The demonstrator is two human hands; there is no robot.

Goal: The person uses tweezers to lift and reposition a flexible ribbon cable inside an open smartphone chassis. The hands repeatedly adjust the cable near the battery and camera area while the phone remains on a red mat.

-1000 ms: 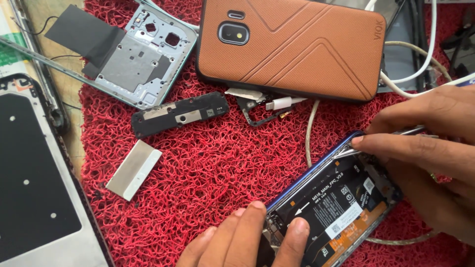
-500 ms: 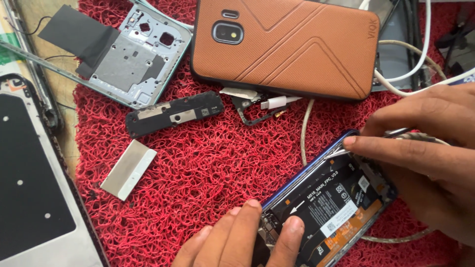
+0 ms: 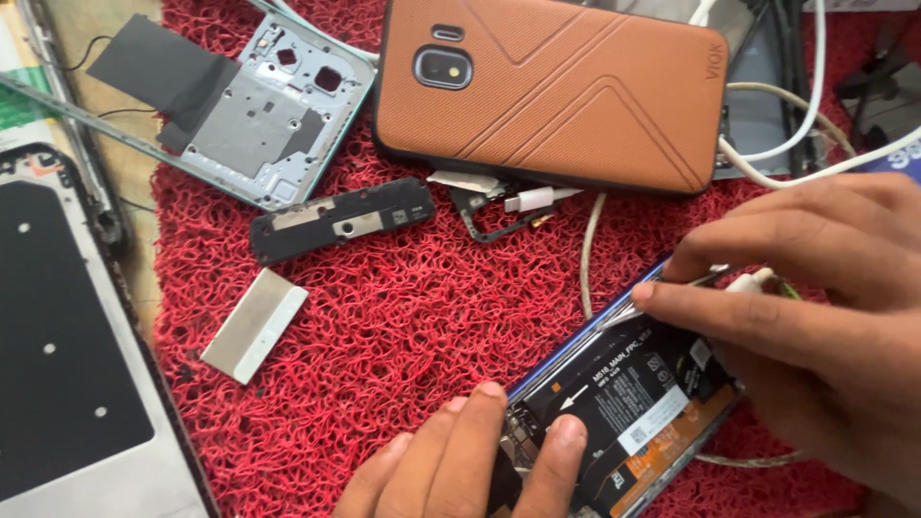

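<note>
An opened phone (image 3: 638,403) with a blue frame lies on the red looped mat (image 3: 403,307) at the lower right, its black battery and board exposed. My left hand (image 3: 470,460) presses down on its lower left end with the fingertips. My right hand (image 3: 815,297) reaches in from the right and pinches thin metal tweezers (image 3: 672,293), whose tip touches the upper edge of the phone's inside.
A brown phone case with a camera hole (image 3: 556,86) lies at the top. Left of it sit a grey metal midframe (image 3: 264,110), a black speaker module (image 3: 341,219), a small flat white opening tool (image 3: 254,324) and a large back panel (image 3: 67,364). White cables (image 3: 815,125) run at the upper right.
The view has drifted slightly, so everything sits a little lower and to the left. Both hands stay on the opened phone, with the tweezers at the same spot.
</note>
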